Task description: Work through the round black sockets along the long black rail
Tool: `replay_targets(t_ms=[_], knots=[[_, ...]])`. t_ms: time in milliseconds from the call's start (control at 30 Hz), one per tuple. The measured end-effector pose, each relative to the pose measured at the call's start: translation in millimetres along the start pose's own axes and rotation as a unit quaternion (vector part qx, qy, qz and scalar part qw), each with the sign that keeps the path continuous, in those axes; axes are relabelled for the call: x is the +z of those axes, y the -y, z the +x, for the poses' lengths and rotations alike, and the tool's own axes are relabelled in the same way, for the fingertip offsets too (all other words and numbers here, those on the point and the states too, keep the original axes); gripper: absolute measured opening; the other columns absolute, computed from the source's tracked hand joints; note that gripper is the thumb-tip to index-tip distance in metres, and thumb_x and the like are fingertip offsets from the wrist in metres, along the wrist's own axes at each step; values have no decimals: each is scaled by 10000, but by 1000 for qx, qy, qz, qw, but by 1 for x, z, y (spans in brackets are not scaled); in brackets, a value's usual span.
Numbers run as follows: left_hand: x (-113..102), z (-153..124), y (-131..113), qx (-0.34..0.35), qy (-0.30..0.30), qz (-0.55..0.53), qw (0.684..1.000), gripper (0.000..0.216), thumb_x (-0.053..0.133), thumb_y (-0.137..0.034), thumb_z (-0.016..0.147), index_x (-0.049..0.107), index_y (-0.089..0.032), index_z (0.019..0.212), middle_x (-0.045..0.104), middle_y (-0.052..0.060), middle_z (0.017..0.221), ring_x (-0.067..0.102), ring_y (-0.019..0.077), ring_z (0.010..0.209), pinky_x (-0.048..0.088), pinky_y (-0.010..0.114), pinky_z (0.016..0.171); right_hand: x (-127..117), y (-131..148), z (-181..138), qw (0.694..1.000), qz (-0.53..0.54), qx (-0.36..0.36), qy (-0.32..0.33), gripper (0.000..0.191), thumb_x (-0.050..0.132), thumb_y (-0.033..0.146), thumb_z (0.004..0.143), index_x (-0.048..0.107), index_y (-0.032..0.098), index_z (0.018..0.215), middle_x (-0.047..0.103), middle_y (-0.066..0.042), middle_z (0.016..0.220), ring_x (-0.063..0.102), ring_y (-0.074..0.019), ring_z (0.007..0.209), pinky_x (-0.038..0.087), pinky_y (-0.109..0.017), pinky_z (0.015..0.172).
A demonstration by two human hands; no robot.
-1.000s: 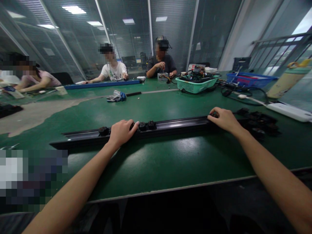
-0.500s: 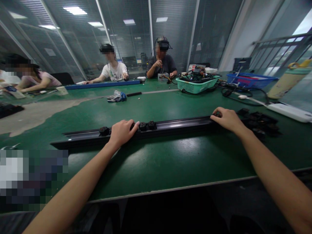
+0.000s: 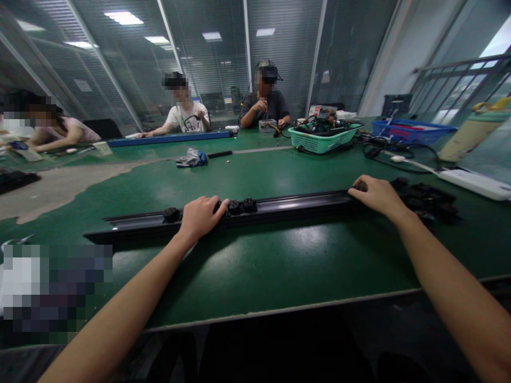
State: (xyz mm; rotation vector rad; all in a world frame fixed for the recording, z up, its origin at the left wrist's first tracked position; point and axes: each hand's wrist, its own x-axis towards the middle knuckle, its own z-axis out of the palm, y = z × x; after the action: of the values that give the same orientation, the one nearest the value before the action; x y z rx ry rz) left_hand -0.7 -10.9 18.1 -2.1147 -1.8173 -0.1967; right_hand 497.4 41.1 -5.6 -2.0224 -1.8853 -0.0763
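A long black channel rail (image 3: 303,203) lies across the green table before me. Small black modules sit in its groove, one module (image 3: 171,214) left of my left hand and two modules (image 3: 241,205) just right of it. My left hand (image 3: 202,215) is wrapped over the rail, its thumb against a module that it partly covers. At the rail's right end my right hand (image 3: 373,192) is closed in a pinch around a small dark piece (image 3: 361,186), mostly hidden by the fingers. Beside that hand lies a pile of black modules (image 3: 431,201).
Farther back are a grey-blue glove (image 3: 192,158), a green basket (image 3: 325,139) of cables and a blue basket (image 3: 413,130). A white power strip (image 3: 475,182) lies at right. Several people sit across the table, one by a long blue bar (image 3: 171,139).
My right hand has shifted very slightly to the right at the rail's end. My left hand and the rail stay in place.
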Motion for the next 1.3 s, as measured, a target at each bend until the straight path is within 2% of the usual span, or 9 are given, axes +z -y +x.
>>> replay_targets(t_ms=[733,1067,1300], knots=[[-3,0,-2,-7,4,-6,1000,657,245,-610,1093,742,-185,1023,755,139,950,701,281,870,356,322,650,-6,-5,2,993,-95,65,36,385,484,520,949,630,205,1115,755,-181,1160,700,-358,1096,466,-390,883],[-2,0,-2,-5,9,1,1000,662,229,-607,1093,737,-187,1030,753,137,961,701,285,871,360,329,648,-7,-6,3,991,-93,89,35,396,506,530,945,624,192,1113,755,-185,1133,707,-360,1096,478,-397,887],[-4,-1,-3,-2,5,-7,1000,669,229,-608,1094,743,-186,1023,760,142,967,700,281,881,374,322,657,-8,-11,3,990,-93,100,41,432,493,543,955,637,169,1118,748,-212,1164,695,-396,1124,472,-421,901]])
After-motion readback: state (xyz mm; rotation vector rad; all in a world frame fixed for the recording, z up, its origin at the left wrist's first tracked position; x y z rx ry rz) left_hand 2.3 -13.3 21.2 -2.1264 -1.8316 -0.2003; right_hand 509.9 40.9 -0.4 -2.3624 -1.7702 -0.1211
